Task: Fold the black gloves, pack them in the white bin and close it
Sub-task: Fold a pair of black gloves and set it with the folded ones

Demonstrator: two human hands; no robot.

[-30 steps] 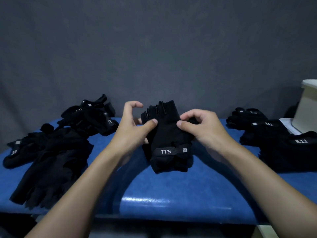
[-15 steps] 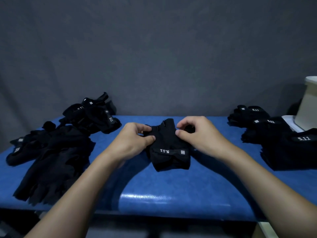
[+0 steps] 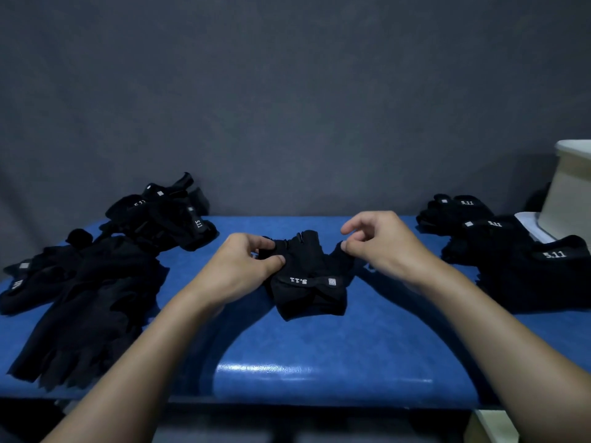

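Black 5.11 glove [image 3: 308, 270], left hand [image 3: 243, 270], right hand [image 3: 383, 247] pinching

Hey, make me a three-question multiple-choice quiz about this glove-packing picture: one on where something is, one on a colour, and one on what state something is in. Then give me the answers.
1. Where does the white bin stand?
A. At the left edge of the view
B. Between the two hands
C. At the right edge of the view

2. What colour is the table top?
A. Blue
B. Red
C. Green

3. How is the middle glove being handled?
A. It lies untouched
B. Both hands pinch it
C. Only one hand holds it

Answers:
1. C, the bin shows at the far right, beyond the stacked gloves.
2. A, the bare surface is blue.
3. B, the left hand pinches its left side and the right hand pinches its right side.
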